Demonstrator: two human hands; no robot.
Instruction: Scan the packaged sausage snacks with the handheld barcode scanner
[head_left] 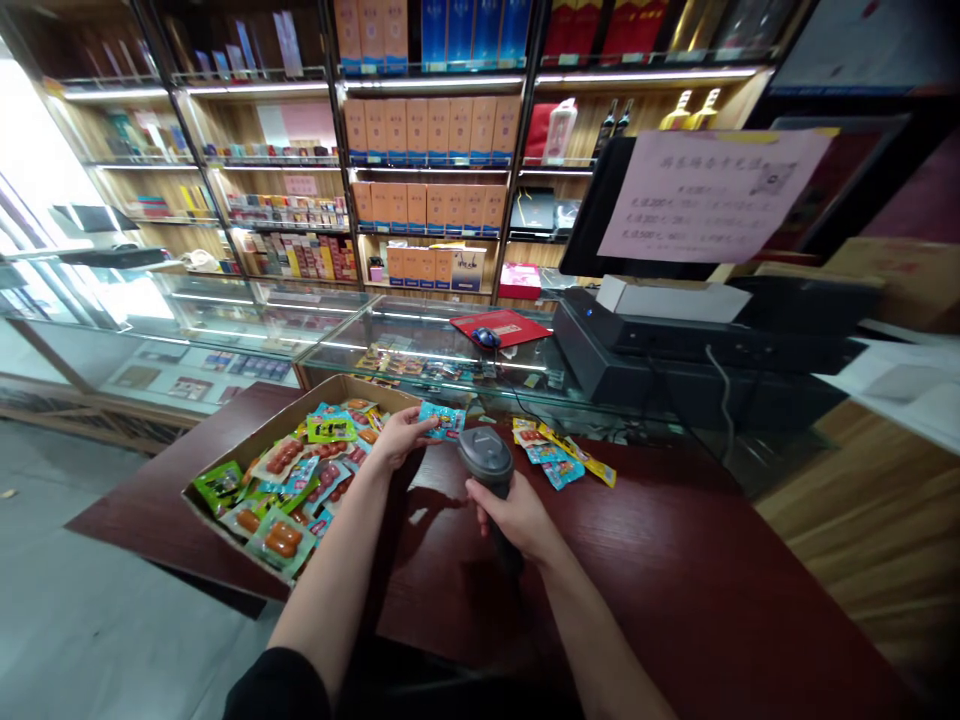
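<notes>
A small blue snack packet [444, 420] is pinched in the fingers of my left hand [403, 437], just beyond the near right edge of the box. My right hand [510, 510] is wrapped round the handle of a dark grey barcode scanner [486, 455], whose head is close to the packet. On the left, an open cardboard box [196, 500] holds several snack packets in green, blue and clear wrapping. To the right of the scanner, several blue and yellow packets [559, 468] lie in a loose pile on the dark red table [637, 560].
Behind the table stands a glass display counter [337, 335], with a red mat [517, 328] and a blue mouse [486, 338] on top. A monitor [592, 210] bearing a paper sign [712, 195] and a black cash drawer [600, 350] are at the right. Shelves of boxes line the back.
</notes>
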